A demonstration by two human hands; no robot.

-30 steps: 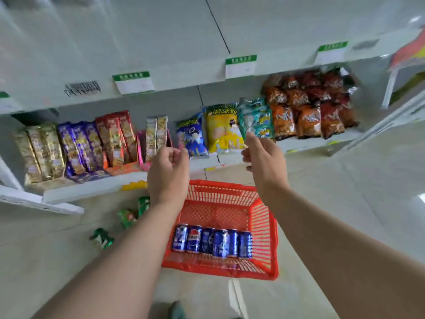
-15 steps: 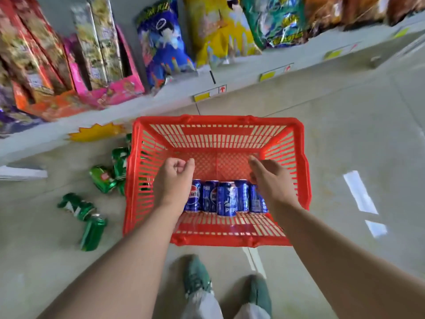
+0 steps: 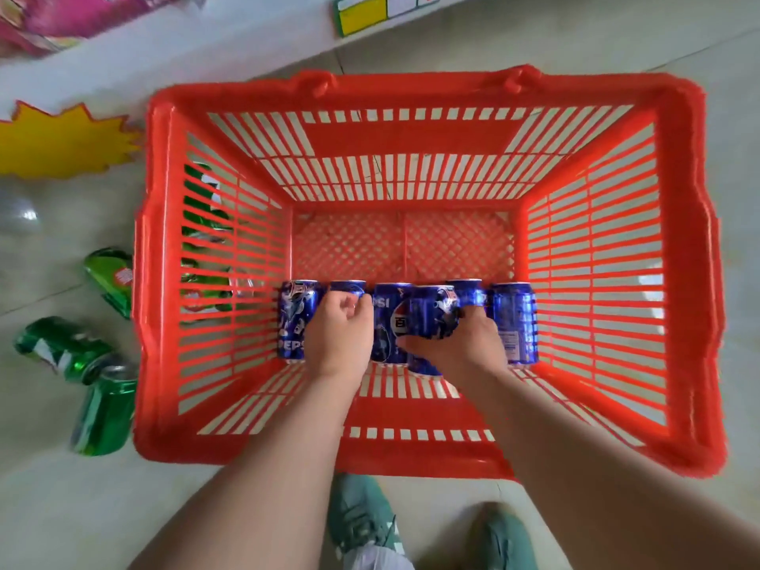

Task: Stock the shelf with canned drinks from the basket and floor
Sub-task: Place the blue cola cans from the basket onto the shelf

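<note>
A person is bending over a red slatted plastic basket [image 3: 411, 82] that is sitting on the pale tiled floor [image 3: 732, 199] just in front of the white bottom shelf [image 3: 185, 55]. Six blue aluminium drink cans [image 3: 294, 318] are lying on their sides in a tight row along the near edge of the basket's mesh bottom. More green aluminium drink cans [image 3: 61, 347] are lying scattered on the floor beside the basket's left wall.

These cans are looking full, so I am judging each one fairly heavy for its size, stiff in the wall yet easy to dent if dropped, and smooth enough to slip in a loose grip. The round body, near its middle, is offering the surest hold, with fingers on one side and thumb on the other.

The right hand [image 3: 464, 347] is doing just that: its fingers and thumb are wrapping round the fourth blue can [image 3: 434, 318] from the left, which is riding a little above its neighbours. The left hand [image 3: 337, 335] is lying over the second blue can [image 3: 349, 286], fingers curling down round its body so that only the far end is showing. Both hands are clamping on a can each, side by side, with the third can lying between them.
</note>
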